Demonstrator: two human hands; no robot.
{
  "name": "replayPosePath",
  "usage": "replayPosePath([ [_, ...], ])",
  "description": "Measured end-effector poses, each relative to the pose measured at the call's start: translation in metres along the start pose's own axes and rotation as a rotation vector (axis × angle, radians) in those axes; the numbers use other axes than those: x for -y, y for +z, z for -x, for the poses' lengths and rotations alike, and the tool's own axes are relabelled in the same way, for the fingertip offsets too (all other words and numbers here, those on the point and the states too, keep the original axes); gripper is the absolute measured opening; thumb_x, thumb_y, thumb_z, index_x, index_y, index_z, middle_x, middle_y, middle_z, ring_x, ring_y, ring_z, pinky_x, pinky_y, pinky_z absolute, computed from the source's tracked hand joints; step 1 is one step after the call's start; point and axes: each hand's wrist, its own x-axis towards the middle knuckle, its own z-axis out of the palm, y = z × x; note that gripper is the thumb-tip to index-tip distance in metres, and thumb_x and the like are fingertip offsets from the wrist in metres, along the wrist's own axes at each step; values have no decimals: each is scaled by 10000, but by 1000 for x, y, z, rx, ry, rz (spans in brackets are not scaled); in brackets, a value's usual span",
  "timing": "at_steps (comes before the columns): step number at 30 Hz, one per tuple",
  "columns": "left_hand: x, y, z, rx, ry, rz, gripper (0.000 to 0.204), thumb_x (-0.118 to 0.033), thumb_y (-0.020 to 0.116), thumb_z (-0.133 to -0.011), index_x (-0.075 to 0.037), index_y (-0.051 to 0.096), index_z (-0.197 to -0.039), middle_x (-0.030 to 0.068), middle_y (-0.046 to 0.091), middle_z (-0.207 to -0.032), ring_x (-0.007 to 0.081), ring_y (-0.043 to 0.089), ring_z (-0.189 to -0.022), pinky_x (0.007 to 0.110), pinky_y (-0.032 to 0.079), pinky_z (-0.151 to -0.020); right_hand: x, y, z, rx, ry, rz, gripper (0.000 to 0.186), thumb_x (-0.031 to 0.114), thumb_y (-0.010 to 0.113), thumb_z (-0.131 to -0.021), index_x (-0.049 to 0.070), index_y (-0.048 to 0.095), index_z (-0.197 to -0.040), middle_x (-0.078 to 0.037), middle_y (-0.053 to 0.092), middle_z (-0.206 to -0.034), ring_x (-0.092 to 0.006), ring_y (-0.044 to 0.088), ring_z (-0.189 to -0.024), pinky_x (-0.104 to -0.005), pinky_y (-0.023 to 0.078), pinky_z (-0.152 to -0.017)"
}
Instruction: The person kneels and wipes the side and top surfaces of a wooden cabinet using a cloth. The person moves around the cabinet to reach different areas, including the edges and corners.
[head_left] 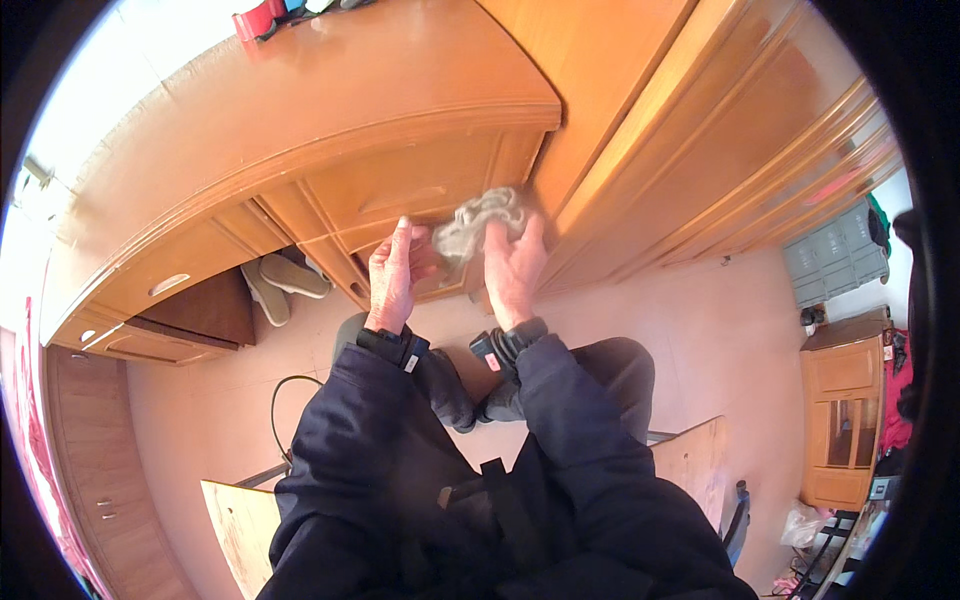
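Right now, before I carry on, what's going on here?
The person's right hand holds a crumpled, pale grey cloth, slightly blurred, up in front of a wooden cabinet. The left hand is raised just to the left of it, fingers loosely curled, with nothing visible in its grip. Lower down and further left, pale footwear shows by an opening beneath the cabinet.

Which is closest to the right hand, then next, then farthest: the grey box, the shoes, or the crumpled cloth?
In the head view, from the right hand:
1. Crumpled cloth: held right there.
2. Shoes: off to the left.
3. Grey box: far right.
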Motion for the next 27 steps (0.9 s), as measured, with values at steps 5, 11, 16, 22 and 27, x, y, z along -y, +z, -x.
replayPosePath([
  [5, 5, -3, 0, -4, -3, -34, 383, -454, 602, -983, -85, 687, -1042, 30, 694, -1040, 141, 677, -893, 264, 552, -653, 27, -7, 1, 11, -128, -353, 220, 97, 607, -937, 14, 567, -1137, -58, 659, -1013, -138, 608, -887, -316, 500, -802],
  [11, 6, -6, -1, 6, 3, -41, 392, -447, 596, -988, -77, 677, -1089, 43, 688, -1092, 162, 683, -917, 266, 550, -666, 78, -3, -11, -58, -253, -705, 257, 148, 621, -956, -16, 568, -1147, -78, 640, -1076, -158, 588, -982, -312, 479, -873],
  [16, 7, -5, 0, -5, 27, -55, 443, -464, 631, -964, -52, 672, -1121, 57, 676, -1104, 179, 678, -922, 274, 545, -673, 64, 10, -9, -118, 63, -758, 215, 166, 587, -991, -17, 566, -1101, -68, 655, -1010, -125, 614, -882, -287, 521, -781],
  [22, 8, -6, -1, 10, 35, -49, 447, -471, 655, -945, -57, 677, -1111, 44, 687, -1071, 153, 677, -907, 278, 550, -669, 27, 4, -13, 111, 177, -1059, 242, 233, 539, -991, 18, 618, -1069, -91, 700, -955, -210, 692, -823, -326, 558, -732],
  [27, 11, -5, 0, 10, 32, -30, 334, -402, 665, -953, -86, 679, -1062, 20, 695, -1046, 138, 685, -862, 268, 552, -649, -39, 22, -13, 157, 418, -971, 286, 289, 532, -1002, 49, 669, -1075, -66, 711, -973, -182, 690, -800, -311, 546, -681],
])
